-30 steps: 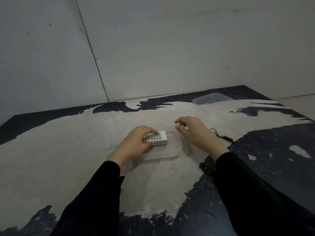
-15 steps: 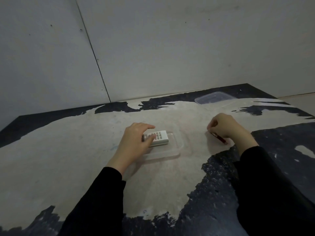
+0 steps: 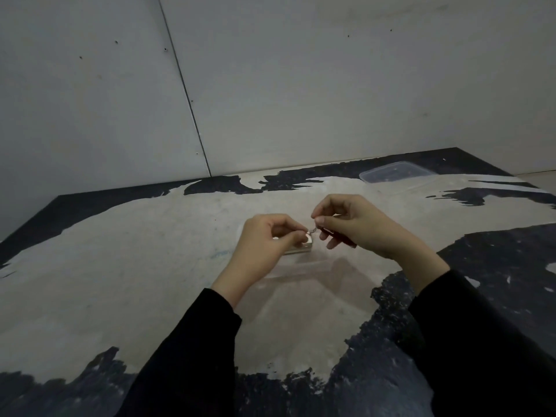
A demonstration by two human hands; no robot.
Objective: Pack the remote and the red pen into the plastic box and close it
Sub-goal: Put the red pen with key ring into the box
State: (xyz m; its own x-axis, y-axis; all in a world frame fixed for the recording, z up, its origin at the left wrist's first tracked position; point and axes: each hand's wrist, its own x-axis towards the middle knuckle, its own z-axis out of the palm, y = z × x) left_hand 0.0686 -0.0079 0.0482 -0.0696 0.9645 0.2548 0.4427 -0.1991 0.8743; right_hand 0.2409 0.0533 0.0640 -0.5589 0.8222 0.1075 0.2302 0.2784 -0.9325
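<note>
Pinching at the key ring on the pen's tip, your left hand [image 3: 264, 242] hovers above the remote [image 3: 301, 249], which lies in the clear plastic box [image 3: 304, 270] mid-table, its long axis running left to right. Just right of it, your right hand [image 3: 358, 227] grips the red pen [image 3: 338, 237], ring end pointing left, barrel slanting toward the near right. Let the ring snag and the pen may swing and drop outside the low rim. Far right, the lid [image 3: 397, 173] waits, well apart.
</note>
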